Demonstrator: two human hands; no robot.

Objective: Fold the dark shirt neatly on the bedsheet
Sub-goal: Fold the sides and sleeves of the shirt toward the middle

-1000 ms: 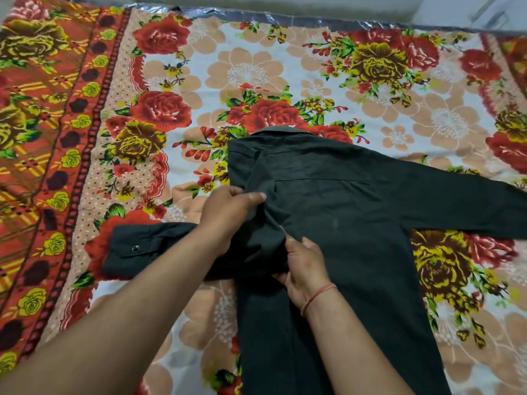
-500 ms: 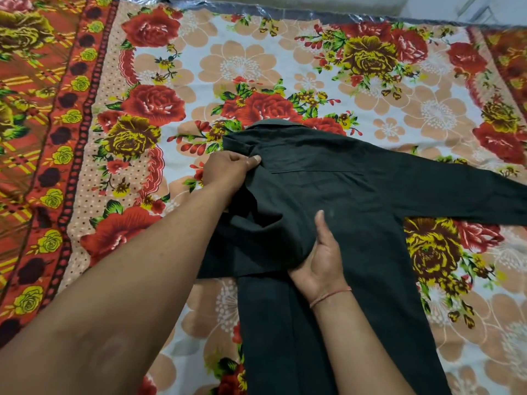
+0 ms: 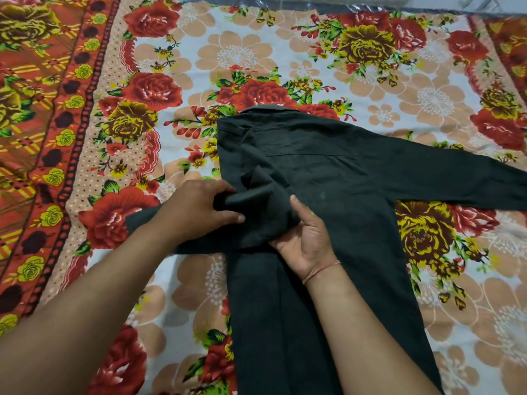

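The dark shirt (image 3: 336, 195) lies back-up on the floral bedsheet (image 3: 233, 55), collar at the far end. Its left side is folded in along a straight edge. The left sleeve runs out to the left under my left forearm; the right sleeve stretches flat toward the right edge. My left hand (image 3: 199, 209) pinches a bunched fold of the left sleeve near the shoulder. My right hand (image 3: 305, 235) holds the same fold from the other side, thumb on top and fingers tucked under the cloth. A thin red thread circles my right wrist.
The bedsheet has an orange-red patterned border (image 3: 37, 138) down the left side and another at the far right. A shiny plastic strip (image 3: 285, 2) runs along the bed's far edge. Open sheet lies beyond the collar.
My left hand came down from the collar area to the sleeve fold near the shoulder and gripped it. My right hand turned from pressing flat to holding the fold.
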